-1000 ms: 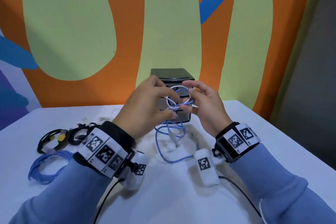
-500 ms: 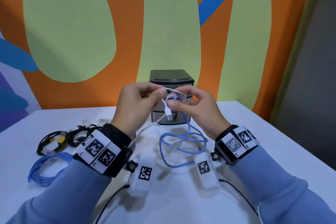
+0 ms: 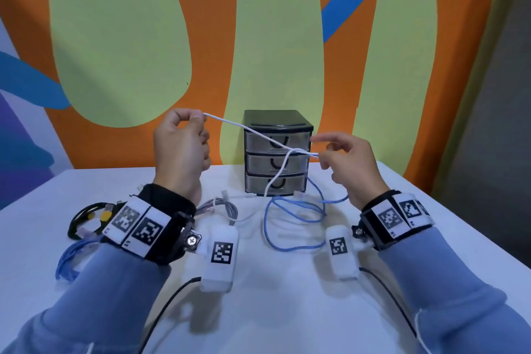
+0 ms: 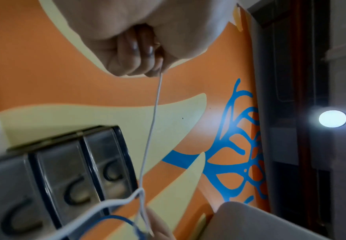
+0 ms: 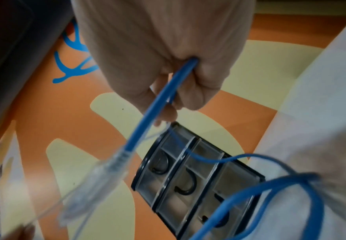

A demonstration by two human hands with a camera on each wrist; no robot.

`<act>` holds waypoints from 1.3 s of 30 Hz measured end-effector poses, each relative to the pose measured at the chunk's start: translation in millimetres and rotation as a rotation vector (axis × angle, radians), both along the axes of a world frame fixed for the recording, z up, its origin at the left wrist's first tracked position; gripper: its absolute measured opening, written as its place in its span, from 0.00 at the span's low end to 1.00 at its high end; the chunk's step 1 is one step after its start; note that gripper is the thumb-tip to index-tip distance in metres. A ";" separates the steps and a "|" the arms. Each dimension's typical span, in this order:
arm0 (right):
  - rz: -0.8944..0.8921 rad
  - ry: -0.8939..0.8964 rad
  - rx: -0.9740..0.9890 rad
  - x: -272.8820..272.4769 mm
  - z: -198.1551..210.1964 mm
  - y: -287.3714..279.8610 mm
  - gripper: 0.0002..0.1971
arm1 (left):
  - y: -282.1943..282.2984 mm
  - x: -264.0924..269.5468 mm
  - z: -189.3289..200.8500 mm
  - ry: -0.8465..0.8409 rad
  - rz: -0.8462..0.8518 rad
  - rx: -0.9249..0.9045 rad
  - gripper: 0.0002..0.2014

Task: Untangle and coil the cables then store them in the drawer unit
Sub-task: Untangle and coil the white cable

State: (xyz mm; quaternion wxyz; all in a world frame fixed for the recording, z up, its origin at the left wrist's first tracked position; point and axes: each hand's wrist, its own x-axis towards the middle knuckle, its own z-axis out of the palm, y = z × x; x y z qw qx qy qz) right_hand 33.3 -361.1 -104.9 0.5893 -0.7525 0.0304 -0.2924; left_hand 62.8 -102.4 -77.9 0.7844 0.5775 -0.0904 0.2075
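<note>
My left hand is raised at the left and pinches one end of a thin white cable. The cable runs taut across the front of the black three-drawer unit to my right hand, which pinches it at a small loop; its tail hangs to the table. In the right wrist view, fingers of that hand curl round a blue cable with a clear plug. The blue cable's loose loops lie on the table in front of the unit. All three drawers are shut.
On the white table at the left lie a grey cable bundle, black cables with a yellow plug and a coiled blue cable. The painted wall stands right behind the unit. The table's right edge is near my right arm.
My hands have drawn apart, the left one going up and to the left. The white cable is pulled out straight between them, and the blue loops have sunk to the table.
</note>
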 end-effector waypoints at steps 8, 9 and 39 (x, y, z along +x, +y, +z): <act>0.252 0.051 -0.016 -6.8 -1.2 2.6 0.02 | 6.0 6.8 -10.9 -0.035 0.224 0.711 0.14; 0.260 0.019 -0.027 -7.4 -2.0 6.5 0.03 | 1.3 -0.4 -11.0 -0.073 0.277 0.863 0.20; -0.465 0.507 -0.289 34.7 -38.8 -80.9 0.12 | 39.7 -17.4 61.7 -0.633 0.597 0.102 0.03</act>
